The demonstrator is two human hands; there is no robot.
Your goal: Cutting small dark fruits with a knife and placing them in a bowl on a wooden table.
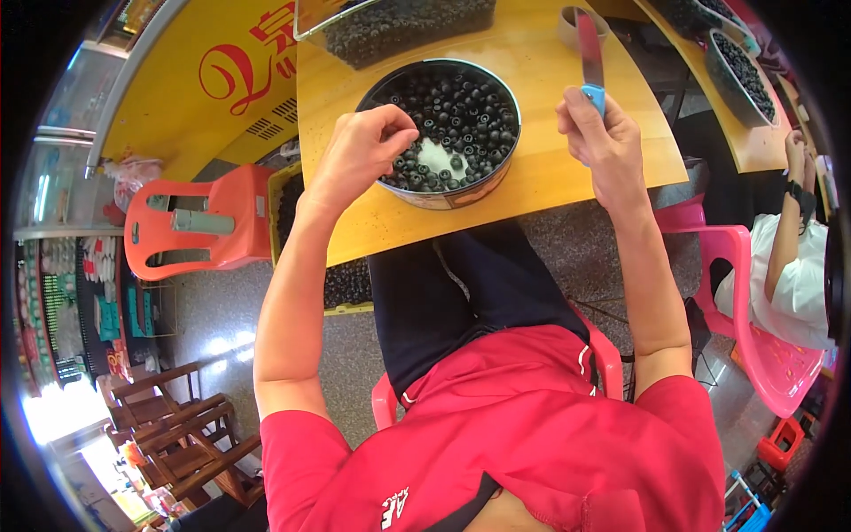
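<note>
Blue-handled knife (592, 78) clasped in R hand (605, 137); your L hand (368, 146) pinched over dark fruit (470, 111), hold unclear. Prob. mid-pick; next needs steady knife.

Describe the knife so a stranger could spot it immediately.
Start at the yellow wooden table, then go to the right hand over its right side. The knife is gripped there, blade pointing toward the top of the picture. Its bright blue handle sets it apart from the small round cup just beyond and the round tin to its left.
</note>
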